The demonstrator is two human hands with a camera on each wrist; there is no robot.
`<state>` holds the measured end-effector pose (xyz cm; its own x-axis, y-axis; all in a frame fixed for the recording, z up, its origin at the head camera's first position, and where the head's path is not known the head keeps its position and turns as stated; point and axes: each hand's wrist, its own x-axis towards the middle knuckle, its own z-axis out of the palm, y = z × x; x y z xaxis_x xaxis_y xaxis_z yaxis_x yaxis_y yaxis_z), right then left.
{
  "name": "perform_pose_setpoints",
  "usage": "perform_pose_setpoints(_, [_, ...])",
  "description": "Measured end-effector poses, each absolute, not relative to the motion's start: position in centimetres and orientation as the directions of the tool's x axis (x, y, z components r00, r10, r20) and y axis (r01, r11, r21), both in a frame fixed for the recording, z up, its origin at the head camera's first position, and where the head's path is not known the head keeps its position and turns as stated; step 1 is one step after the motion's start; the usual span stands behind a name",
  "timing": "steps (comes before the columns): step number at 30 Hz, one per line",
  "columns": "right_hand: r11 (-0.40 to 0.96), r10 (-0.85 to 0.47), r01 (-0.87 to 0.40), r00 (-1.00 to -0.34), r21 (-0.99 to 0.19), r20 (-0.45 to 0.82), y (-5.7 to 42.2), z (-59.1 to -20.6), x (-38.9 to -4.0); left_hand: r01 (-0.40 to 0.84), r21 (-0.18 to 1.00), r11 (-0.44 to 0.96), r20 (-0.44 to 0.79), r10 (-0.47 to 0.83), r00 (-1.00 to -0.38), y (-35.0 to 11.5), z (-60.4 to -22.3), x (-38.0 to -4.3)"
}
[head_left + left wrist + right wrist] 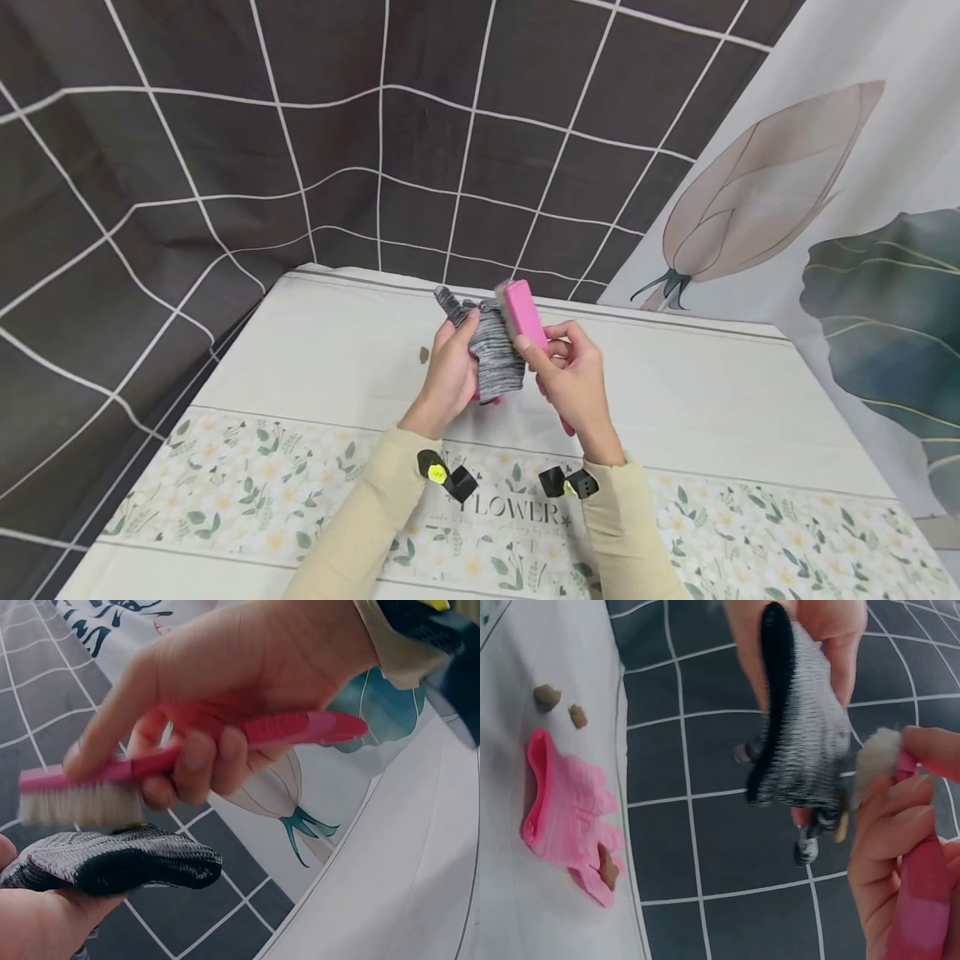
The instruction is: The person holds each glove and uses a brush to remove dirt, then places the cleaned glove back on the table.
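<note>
A grey-and-black knitted glove (498,354) is held up over the table by my left hand (448,362), thumb on top and fingers underneath. Its dark cuff opening (774,705) shows in the right wrist view, with the glove's fingers dangling at the far end. My right hand (576,375) grips a pink brush (527,312) around its handle, the forefinger or thumb along its back. In the left wrist view the pale bristles (81,806) face down, right at the glove's upper surface.
A pink glove (566,810) lies on the table below the hands, with a brown lump (607,866) on it. Two more brown lumps (547,697) lie beside it. A flower-printed cloth (330,350) covers the table; a dark checked curtain (420,133) hangs behind.
</note>
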<state>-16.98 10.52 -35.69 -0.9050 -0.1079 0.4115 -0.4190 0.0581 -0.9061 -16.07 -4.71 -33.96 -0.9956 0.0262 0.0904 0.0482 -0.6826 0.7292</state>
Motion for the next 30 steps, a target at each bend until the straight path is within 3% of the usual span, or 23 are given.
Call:
perform_pose_setpoints(6, [0.262,-0.06,-0.369,-0.929,-0.892,0.366,10.2,-34.3,-16.2,0.027,0.711,-0.702,0.077,0.039,-0.996,-4.6,-34.1,-16.0])
perform_pose_setpoints(14, [0.339,0.016,-0.316,-0.94,-0.886,0.341,11.6,-34.6,-17.0,0.001,0.672,-0.74,0.078,0.07,-0.994,-4.5,-34.3,-16.3])
perform_pose_setpoints(20, [0.341,0.025,-0.269,-0.955,-0.901,0.294,13.4,-37.6,-19.2,-0.058,0.67,-0.74,0.056,0.129,-0.99,-4.1,-34.8,-16.3])
perform_pose_setpoints(30, [0.368,0.105,-0.239,-0.95,-0.899,0.295,13.9,-35.4,-18.2,-0.069,0.682,-0.729,0.024,0.117,-0.993,-3.8,-35.3,-16.5])
